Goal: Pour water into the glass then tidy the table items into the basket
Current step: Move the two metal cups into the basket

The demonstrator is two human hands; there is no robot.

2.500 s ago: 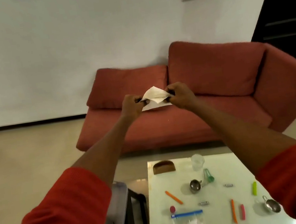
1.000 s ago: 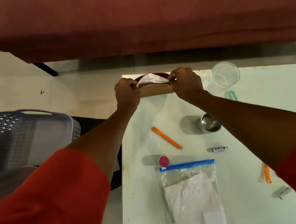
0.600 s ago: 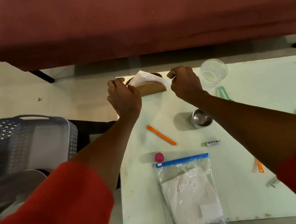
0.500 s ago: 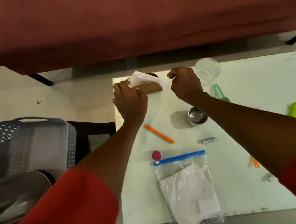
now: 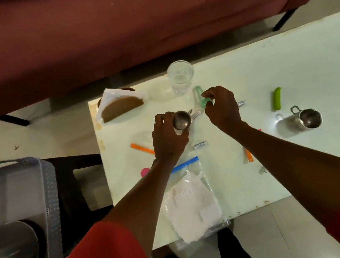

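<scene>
White and glossy, the low table (image 5: 287,62) stands in front of a red sofa (image 5: 105,28), and the glass (image 5: 180,76) near its far edge serves as the landmark. That glass stands upright and holds at most a little water; how much cannot be read. Just nearer than the glass, the left hand (image 5: 169,137) curls its fingers round a small steel cup (image 5: 182,122), which lies tipped with its mouth toward the camera. Right of that cup and just nearer than the glass, the right hand (image 5: 223,107) hovers with fingers loosely curled over a pale green clip (image 5: 200,97), pinching nothing that can be seen. Left of the glass sits a brown napkin holder (image 5: 121,109) with a white napkin tucked in it. Well to the right of the glass lie a green stick (image 5: 277,98) and a second steel cup (image 5: 309,118); nearer than the glass lie an orange stick (image 5: 142,148) and a zip bag (image 5: 194,200). Far left of the glass, off the table, waits the grey basket (image 5: 48,191). Judging by the grip, the step in hand is either pouring or clearing the cup; which one cannot be told. Pouring calls for carrying the cup over the glass's rim and tilting slowly; tidying calls for a swing left to the basket.
</scene>
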